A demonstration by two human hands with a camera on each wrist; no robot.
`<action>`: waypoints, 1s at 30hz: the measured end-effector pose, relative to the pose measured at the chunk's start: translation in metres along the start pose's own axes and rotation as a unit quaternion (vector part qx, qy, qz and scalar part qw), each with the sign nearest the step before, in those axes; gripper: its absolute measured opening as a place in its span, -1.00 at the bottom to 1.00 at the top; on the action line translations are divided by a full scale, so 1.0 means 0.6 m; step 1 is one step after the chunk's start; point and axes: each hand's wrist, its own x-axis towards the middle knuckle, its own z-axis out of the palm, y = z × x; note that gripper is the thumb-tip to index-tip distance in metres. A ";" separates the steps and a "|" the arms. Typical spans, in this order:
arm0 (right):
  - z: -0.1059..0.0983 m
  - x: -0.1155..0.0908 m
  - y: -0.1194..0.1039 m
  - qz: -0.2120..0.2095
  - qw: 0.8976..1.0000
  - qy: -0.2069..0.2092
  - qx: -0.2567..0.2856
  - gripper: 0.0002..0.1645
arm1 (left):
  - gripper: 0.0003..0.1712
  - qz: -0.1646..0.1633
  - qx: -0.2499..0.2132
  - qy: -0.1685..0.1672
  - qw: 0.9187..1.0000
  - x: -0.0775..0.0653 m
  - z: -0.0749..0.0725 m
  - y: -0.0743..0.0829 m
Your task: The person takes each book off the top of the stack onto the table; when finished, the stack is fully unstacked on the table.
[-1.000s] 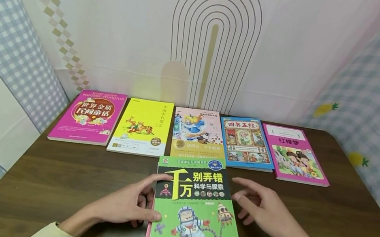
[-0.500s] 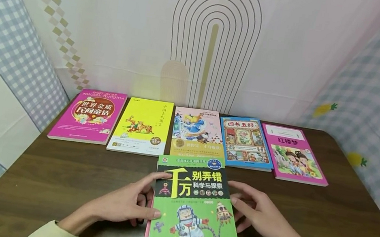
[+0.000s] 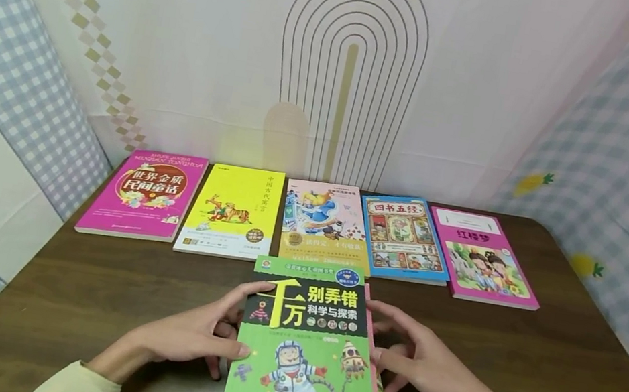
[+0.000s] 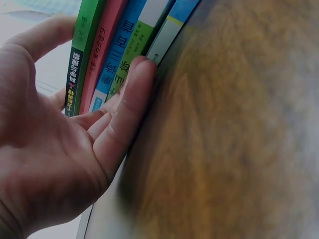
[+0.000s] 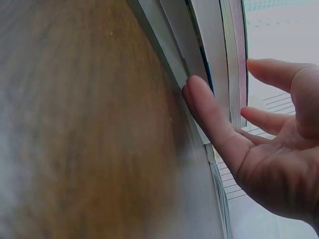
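Note:
A green book with an astronaut on its cover tops a stack of several books at the table's near edge. My left hand is at the stack's left side, thumb and forefinger over the cover's edge. In the left wrist view its other fingers lie against the spines, among them a pink one and a blue one. My right hand touches the opposite side, its fingers along the page edges. A pink book's edge sticks out right of the green cover.
Behind the stack several books lie in a row: a magenta one, a yellow one, a pink and gold one, a blue one and another magenta one. A patterned cloth hangs behind the dark wooden table.
My right hand has come in from a small gap to the stack's right side. The green book has slid left, showing the edges of books beneath it on the right.

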 end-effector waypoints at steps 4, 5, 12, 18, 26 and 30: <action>0.003 0.001 -0.002 -0.004 1.000 -0.003 -0.006 -0.10 | 0.03 -0.002 0.030 0.021 0.999 -0.001 0.005 0.003; 0.003 0.001 -0.003 -0.006 1.000 -0.003 -0.008 -0.10 | 0.03 -0.004 0.043 0.030 0.999 -0.002 0.006 0.004; 0.003 0.002 0.000 -0.010 1.000 -0.002 -0.024 -0.13 | 0.06 -0.018 0.089 0.065 0.994 -0.004 0.012 0.011; 0.002 -0.002 0.007 -0.017 0.999 -0.007 -0.030 -0.13 | 0.07 -0.016 0.045 0.040 0.998 -0.002 0.008 0.011; 0.004 -0.002 0.010 -0.028 0.999 -0.004 -0.039 -0.09 | 0.08 -0.002 0.020 0.031 0.999 -0.011 0.005 0.011; 0.008 -0.001 0.007 -0.030 0.998 0.000 -0.050 -0.10 | 0.08 -0.002 -0.001 0.030 1.000 -0.019 0.001 0.011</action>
